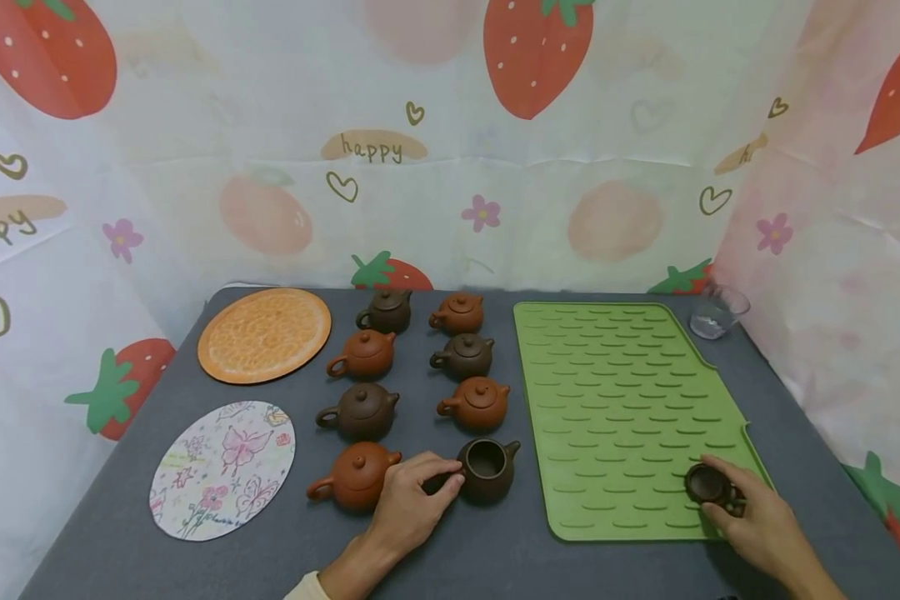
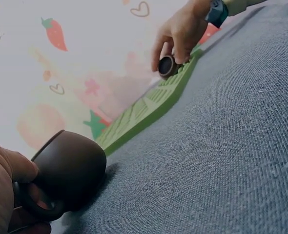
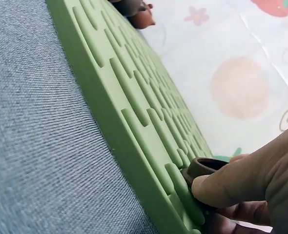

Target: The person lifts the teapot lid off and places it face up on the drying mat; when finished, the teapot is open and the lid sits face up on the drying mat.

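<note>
The open dark teapot looks like unglazed clay, smooth, with a soft sheen along its side, and the dark lid has the same smooth, earthy look. The red-brown teapots over there seem clay too, mostly matt. The desk wears a coarse woven cloth, its threads plain up close. I'd call the green mat rubbery plastic, matt and ridged. The clear cup shines, glass or plastic, I can't tell which. The printed backdrop is creased sheeting.

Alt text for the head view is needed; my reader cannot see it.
A person's left hand holds a lidless dark teapot by its handle; the right hand grips a dark lid at a green mat. Seven lidded teapots stand nearby.
</note>
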Action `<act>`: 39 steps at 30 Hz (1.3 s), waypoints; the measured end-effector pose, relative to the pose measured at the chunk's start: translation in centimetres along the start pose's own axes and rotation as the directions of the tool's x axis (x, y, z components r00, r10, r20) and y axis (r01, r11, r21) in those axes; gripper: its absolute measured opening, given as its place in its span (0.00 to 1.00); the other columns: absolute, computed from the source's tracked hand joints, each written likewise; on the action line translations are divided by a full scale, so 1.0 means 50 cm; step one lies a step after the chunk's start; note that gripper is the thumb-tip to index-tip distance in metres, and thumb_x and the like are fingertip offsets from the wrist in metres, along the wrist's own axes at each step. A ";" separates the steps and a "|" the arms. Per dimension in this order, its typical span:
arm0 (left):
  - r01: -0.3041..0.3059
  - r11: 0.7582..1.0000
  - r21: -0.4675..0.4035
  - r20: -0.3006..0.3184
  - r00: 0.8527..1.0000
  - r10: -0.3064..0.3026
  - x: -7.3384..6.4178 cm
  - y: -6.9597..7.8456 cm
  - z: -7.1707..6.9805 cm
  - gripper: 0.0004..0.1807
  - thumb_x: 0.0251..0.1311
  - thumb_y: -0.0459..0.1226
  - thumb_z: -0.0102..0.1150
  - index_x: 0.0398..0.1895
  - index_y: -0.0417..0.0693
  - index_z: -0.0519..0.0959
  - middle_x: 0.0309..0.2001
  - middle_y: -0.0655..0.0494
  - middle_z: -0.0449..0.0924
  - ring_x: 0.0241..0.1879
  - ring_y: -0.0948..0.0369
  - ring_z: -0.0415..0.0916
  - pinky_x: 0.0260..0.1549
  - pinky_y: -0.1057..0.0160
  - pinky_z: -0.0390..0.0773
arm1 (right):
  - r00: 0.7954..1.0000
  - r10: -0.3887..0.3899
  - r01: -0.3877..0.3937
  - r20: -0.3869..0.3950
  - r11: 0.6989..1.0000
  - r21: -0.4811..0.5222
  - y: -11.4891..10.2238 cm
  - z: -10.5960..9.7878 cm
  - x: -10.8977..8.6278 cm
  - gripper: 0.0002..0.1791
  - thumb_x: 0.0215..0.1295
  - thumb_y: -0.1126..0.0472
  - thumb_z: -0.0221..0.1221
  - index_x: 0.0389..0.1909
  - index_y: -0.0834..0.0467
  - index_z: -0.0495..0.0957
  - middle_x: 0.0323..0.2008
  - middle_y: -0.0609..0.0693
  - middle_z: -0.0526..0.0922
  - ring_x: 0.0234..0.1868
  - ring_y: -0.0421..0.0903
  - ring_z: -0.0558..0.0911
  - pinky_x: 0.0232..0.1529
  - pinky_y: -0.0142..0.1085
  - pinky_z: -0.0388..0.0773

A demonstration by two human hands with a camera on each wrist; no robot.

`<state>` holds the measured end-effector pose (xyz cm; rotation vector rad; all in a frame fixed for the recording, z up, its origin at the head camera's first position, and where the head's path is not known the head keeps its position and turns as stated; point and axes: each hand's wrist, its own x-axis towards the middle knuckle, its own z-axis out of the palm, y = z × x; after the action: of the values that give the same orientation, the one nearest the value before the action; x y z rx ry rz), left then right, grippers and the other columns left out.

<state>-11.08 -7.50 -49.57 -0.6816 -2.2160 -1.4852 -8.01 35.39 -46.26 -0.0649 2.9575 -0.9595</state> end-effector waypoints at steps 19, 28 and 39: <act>-0.065 0.997 0.036 -0.061 0.996 0.067 0.022 0.047 -0.038 0.13 0.49 0.25 0.72 0.39 0.42 0.85 0.34 0.58 0.81 0.33 0.61 0.80 0.33 0.61 0.80 | 0.993 -0.071 0.067 -0.090 0.997 -0.045 -0.021 -0.029 0.001 0.36 0.62 0.59 0.66 0.66 0.69 0.64 0.47 0.65 0.73 0.41 0.58 0.75 0.32 0.45 0.75; -0.187 0.982 0.003 -0.117 0.976 0.186 0.054 0.080 -0.113 0.17 0.45 0.23 0.72 0.41 0.37 0.84 0.36 0.52 0.82 0.34 0.59 0.79 0.35 0.66 0.78 | 0.946 -0.205 0.212 -0.252 0.977 -0.001 -0.082 -0.060 0.004 0.33 0.62 0.64 0.65 0.68 0.62 0.67 0.50 0.54 0.71 0.42 0.30 0.67 0.34 0.27 0.68; -0.241 0.966 0.097 -0.151 0.955 0.254 0.074 0.111 -0.207 0.21 0.40 0.20 0.72 0.42 0.37 0.85 0.40 0.51 0.83 0.38 0.54 0.80 0.43 0.68 0.76 | 0.904 -0.328 0.370 -0.276 0.922 0.114 -0.162 -0.077 0.007 0.34 0.61 0.71 0.64 0.69 0.57 0.66 0.51 0.40 0.71 0.48 0.35 0.70 0.41 0.22 0.66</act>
<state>-10.31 -14.67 -39.62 -0.7543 -1.9736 -1.2752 -8.30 31.07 -38.38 -0.5274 3.1451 -1.3433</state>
